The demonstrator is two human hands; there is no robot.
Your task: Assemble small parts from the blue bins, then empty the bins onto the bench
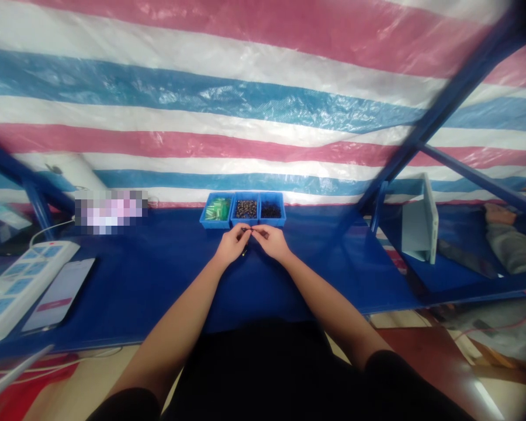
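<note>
My left hand (pixel 232 244) and my right hand (pixel 272 241) meet just in front of the blue bins, thumbs and fingers of both pinched together. What sits between the fingertips is too small to make out. A tiny dark piece with a yellowish end (pixel 244 252) shows just below my left fingers; whether it is held or lies on the table I cannot tell. Behind the hands three blue bins stand side by side: the left bin (pixel 215 224) has green pieces (pixel 218 208), the middle one small brass-and-dark parts (pixel 246 208), the right one small black parts (pixel 270 210).
The blue table (pixel 166 280) bears a white power strip (pixel 39 275) and a phone (pixel 61 295) at left. A striped tarp (pixel 245 105) hangs behind. Blue frame bars (pixel 438 105) slant at right, beyond which are a tablet on a stand (pixel 432 222) and another person's sleeve (pixel 515 248).
</note>
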